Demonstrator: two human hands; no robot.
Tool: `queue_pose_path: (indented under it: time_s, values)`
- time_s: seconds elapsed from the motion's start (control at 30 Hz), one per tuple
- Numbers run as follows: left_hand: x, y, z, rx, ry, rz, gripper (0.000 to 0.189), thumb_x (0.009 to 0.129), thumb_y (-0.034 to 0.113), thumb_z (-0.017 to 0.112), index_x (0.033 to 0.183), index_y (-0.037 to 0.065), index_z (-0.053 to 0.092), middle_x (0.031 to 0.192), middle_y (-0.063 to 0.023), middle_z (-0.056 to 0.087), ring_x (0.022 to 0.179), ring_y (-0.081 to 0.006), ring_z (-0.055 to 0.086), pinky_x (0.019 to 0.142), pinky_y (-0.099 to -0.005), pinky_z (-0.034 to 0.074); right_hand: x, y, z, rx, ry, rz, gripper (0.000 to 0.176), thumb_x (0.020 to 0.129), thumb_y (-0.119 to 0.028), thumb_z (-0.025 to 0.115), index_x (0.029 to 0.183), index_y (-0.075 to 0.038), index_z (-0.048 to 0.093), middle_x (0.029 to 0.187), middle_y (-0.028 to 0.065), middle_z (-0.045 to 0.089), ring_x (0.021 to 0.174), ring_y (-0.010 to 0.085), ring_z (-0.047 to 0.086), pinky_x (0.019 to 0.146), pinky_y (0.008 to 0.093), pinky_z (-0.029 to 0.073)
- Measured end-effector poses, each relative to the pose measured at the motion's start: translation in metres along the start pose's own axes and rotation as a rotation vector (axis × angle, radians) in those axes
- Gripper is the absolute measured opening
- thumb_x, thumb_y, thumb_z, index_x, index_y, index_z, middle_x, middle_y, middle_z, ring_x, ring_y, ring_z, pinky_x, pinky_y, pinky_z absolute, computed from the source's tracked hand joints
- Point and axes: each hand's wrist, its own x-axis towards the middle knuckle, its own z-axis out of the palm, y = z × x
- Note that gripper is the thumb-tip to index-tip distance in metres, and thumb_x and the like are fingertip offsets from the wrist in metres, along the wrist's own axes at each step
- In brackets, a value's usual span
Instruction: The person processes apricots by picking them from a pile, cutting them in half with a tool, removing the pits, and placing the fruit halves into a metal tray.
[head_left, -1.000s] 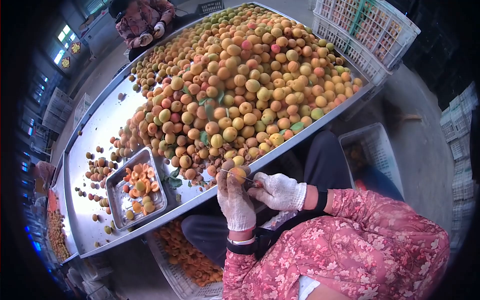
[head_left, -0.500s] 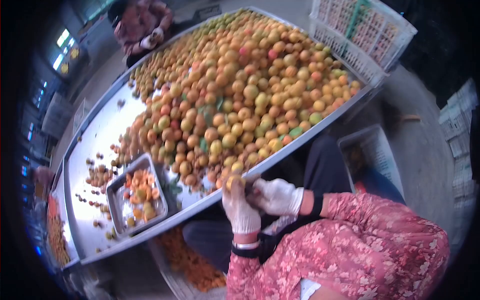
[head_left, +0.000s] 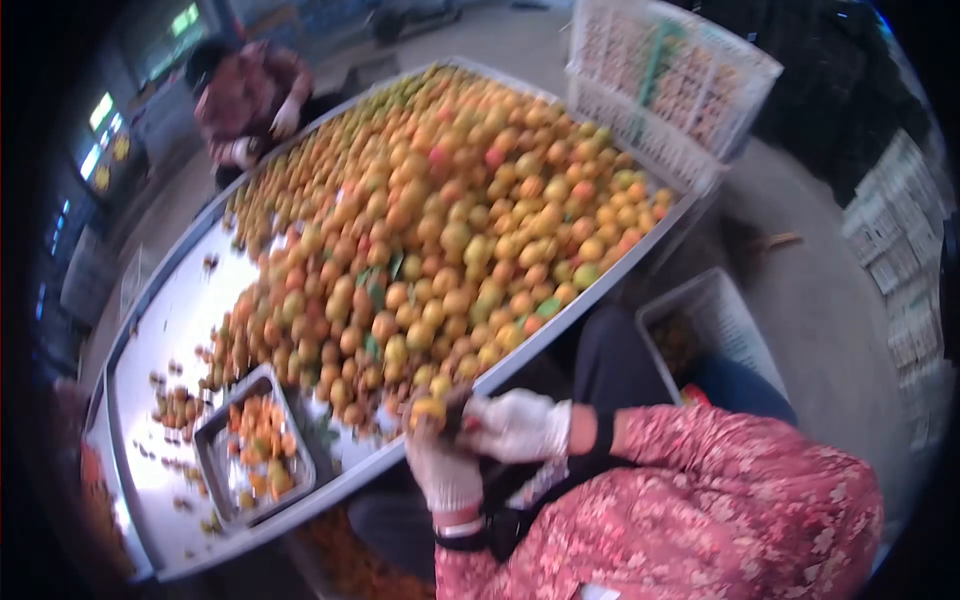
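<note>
My left hand (head_left: 442,466), in a white knitted glove with dirty fingertips, grips a yellow-orange fruit (head_left: 430,408) at the table's near edge. My right hand (head_left: 517,425), gloved too, is closed close beside it, around something small and reddish that blur keeps me from making out. Beyond both hands a large heap of orange, yellow and green fruit (head_left: 480,220) covers much of the metal table (head_left: 180,320). To the left of my hands, a metal tray (head_left: 308,468) holds cut orange pieces and some whole fruit.
A co-worker (head_left: 250,100) sits at the table's far left side. A white plastic crate (head_left: 690,85) stands at the far right corner. Another bin (head_left: 735,310) is on the floor by my legs. Stacked pale crates (head_left: 890,230) stand at the right.
The view has shifted, so the table sits lower and farther left. My hands remain together at the fruit. The co-worker's hands have moved apart.
</note>
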Motion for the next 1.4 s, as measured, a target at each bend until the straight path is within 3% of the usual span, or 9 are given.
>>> queue_pose_path:
  time_s: [0.3, 0.57, 0.67, 0.8, 0.87, 0.93, 0.97, 1.27, 1.4]
  values:
    - [-0.007, 0.01, -0.004, -0.142, -0.068, -0.074, 0.051, 0.087, 0.01, 0.056, 0.136, 0.002, 0.042, 0.133, -0.0156, 0.049, 0.123, -0.0265, 0.05, 0.104, -0.036, 0.042, 0.006, -0.014, -0.016, -0.121, 0.072, -0.07, 0.061, 0.083, -0.029, 0.069, 0.135, -0.007, 0.044, 0.079, 0.0177, 0.065, 0.07, 0.0354, 0.066, 0.061, 0.0412, 0.055]
    - [-0.013, 0.003, -0.005, -0.304, -0.111, -0.071, 0.06, 0.083, 0.004, 0.058, 0.14, 0.003, 0.037, 0.131, -0.0137, 0.047, 0.118, -0.0272, 0.052, 0.102, -0.0376, 0.043, 0.011, -0.002, -0.014, 0.126, 0.121, -0.095, 0.059, 0.089, -0.025, 0.064, 0.138, -0.004, 0.04, 0.098, 0.0146, 0.067, 0.081, 0.028, 0.07, 0.065, 0.0377, 0.055]
    - [-0.012, 0.0, -0.007, -0.325, -0.09, -0.052, 0.051, 0.086, 0.007, 0.053, 0.136, 0.001, 0.041, 0.134, -0.0153, 0.047, 0.126, -0.0279, 0.047, 0.104, -0.0392, 0.042, 0.013, -0.032, -0.037, 0.852, -0.105, 0.55, 0.049, 0.092, -0.023, 0.062, 0.135, -0.007, 0.043, 0.077, -0.0003, 0.056, 0.06, 0.0073, 0.053, 0.046, 0.0235, 0.042]
    - [-0.008, -0.003, -0.015, -0.394, -0.062, -0.071, 0.047, 0.091, 0.016, 0.054, 0.134, 0.001, 0.044, 0.135, -0.0147, 0.047, 0.127, -0.0305, 0.046, 0.106, -0.0459, 0.039, 0.01, -0.035, -0.033, 0.888, -0.171, 0.671, 0.045, 0.094, -0.022, 0.058, 0.135, -0.009, 0.044, 0.068, -0.005, 0.045, 0.053, 0.0027, 0.04, 0.041, 0.018, 0.032]
    - [-0.005, -0.009, -0.021, -0.569, -0.075, -0.085, 0.054, 0.092, 0.017, 0.053, 0.142, 0.002, 0.037, 0.14, -0.0165, 0.043, 0.132, -0.0306, 0.041, 0.11, -0.0443, 0.033, 0.008, -0.018, -0.019, 0.828, -0.222, 0.635, 0.054, 0.093, -0.026, 0.059, 0.139, -0.006, 0.039, 0.067, 0.0024, 0.053, 0.052, 0.0122, 0.053, 0.043, 0.0258, 0.041]
    - [-0.006, -0.006, -0.019, -0.618, -0.029, -0.119, 0.059, 0.092, 0.018, 0.053, 0.145, 0.002, 0.033, 0.144, -0.0174, 0.04, 0.134, -0.0305, 0.038, 0.112, -0.0441, 0.03, 0.014, -0.022, -0.009, 0.068, -0.02, 0.111, 0.065, 0.09, -0.03, 0.061, 0.142, -0.003, 0.033, 0.071, 0.0145, 0.062, 0.063, 0.029, 0.065, 0.053, 0.0368, 0.05]
    - [-0.006, -0.006, -0.019, -0.653, -0.054, -0.117, 0.06, 0.091, 0.019, 0.052, 0.145, 0.003, 0.033, 0.145, -0.0175, 0.039, 0.134, -0.0308, 0.038, 0.112, -0.0449, 0.03, 0.011, -0.026, -0.015, 0.034, -0.141, 0.286, 0.071, 0.088, -0.032, 0.063, 0.142, 0.0, 0.031, 0.077, 0.0217, 0.064, 0.074, 0.0391, 0.066, 0.063, 0.0435, 0.053]
    - [-0.007, -0.002, -0.02, -0.743, -0.137, -0.126, 0.065, 0.085, 0.021, 0.051, 0.145, 0.003, 0.035, 0.147, -0.0194, 0.036, 0.136, -0.0336, 0.035, 0.113, -0.05, 0.028, 0.011, -0.028, -0.028, -0.063, -0.008, 0.099, 0.059, 0.086, -0.033, 0.066, 0.131, 0.001, 0.047, 0.068, 0.0135, 0.063, 0.065, 0.0354, 0.065, 0.06, 0.041, 0.053]
    - [-0.007, 0.0, -0.015, -0.741, -0.112, -0.134, 0.067, 0.083, 0.022, 0.053, 0.145, 0.003, 0.035, 0.146, -0.0206, 0.036, 0.136, -0.0353, 0.034, 0.111, -0.0568, 0.027, 0.01, -0.032, -0.036, 0.109, 0.085, 0.184, 0.047, 0.086, -0.026, 0.07, 0.121, 0.002, 0.054, 0.062, 0.0081, 0.059, 0.054, 0.0204, 0.061, 0.053, 0.0325, 0.05]
